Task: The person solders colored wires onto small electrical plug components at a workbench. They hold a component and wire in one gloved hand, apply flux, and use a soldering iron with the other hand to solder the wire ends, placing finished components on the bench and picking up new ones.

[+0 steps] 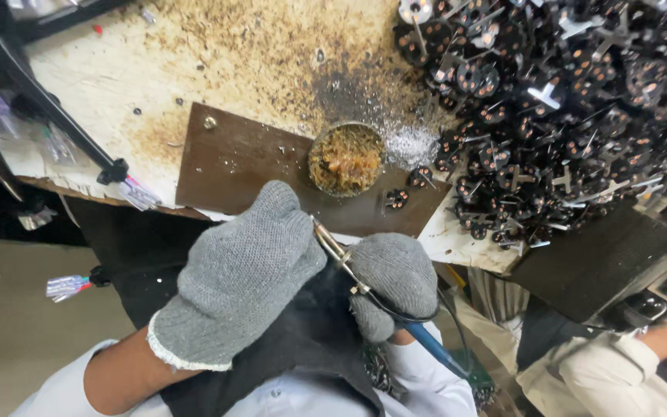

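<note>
A stained, scorched workbench [194,54] fills the far part of the view, its pale top speckled with brown residue. At its near edge, the right hand [394,282], in a grey knit glove, is closed around a soldering iron [349,266] with a blue handle; the thin metal shaft slants up and left between the two gloves. The left hand [241,274], gloved the same way, is curled shut just beside it, though what it grips, if anything, is hidden under the fingers. Just beyond the iron's tip lies a dark brown board [233,162], and on it sits a small round tin [347,158] of crusty amber matter (silvery flecks lie scattered to its right). Further right, a big heap of small black round parts [550,100] with metal pins covers the bench.
</note>
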